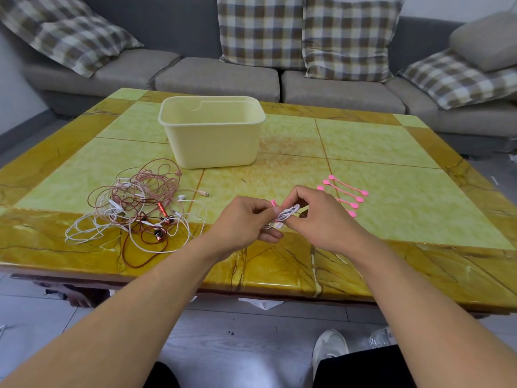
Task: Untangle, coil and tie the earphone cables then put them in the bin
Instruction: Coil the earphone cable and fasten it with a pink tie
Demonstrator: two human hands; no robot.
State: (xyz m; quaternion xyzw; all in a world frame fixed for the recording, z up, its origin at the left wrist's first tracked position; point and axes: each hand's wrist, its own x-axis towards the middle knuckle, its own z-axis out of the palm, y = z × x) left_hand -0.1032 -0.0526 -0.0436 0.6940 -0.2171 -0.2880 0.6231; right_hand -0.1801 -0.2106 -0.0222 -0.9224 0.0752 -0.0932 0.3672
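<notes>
Where the two hands meet above the near edge of the counter (pixel 391 152), much of what they hold is covered by fingers. The left hand (pixel 246 219) has its fingers curled and pressed onto one end of a small white coiled cable (pixel 288 213), and the right hand (pixel 313 217) pinches the other end between thumb and fingertips. A pink tie (pixel 273 203) pokes out just above the left thumb; how it wraps the coil cannot be made out, since the rest of it sits behind the fingers. Whether the coil's earbuds or plug lie inside it is also hidden.

Just beyond the right hand lie the spare pink ties (pixel 345 193), side by side on the counter; the nearest one is partly cut off by the right knuckles, so their count is unsure. Well to the left of the left hand sprawls the tangled heap of cables (pixel 134 203), pink, white and dark red strands crossing so thickly that single cables cannot be followed. A plug end sticks out of the heap toward the hands.

Beyond both hands, farther across the counter, stands the pale yellow bin (pixel 212 135), upright and open; its floor is not visible from here. No writing or brand mark can be read on anything. A grey sofa (pixel 218 77) with checked cushions lies past the counter.
</notes>
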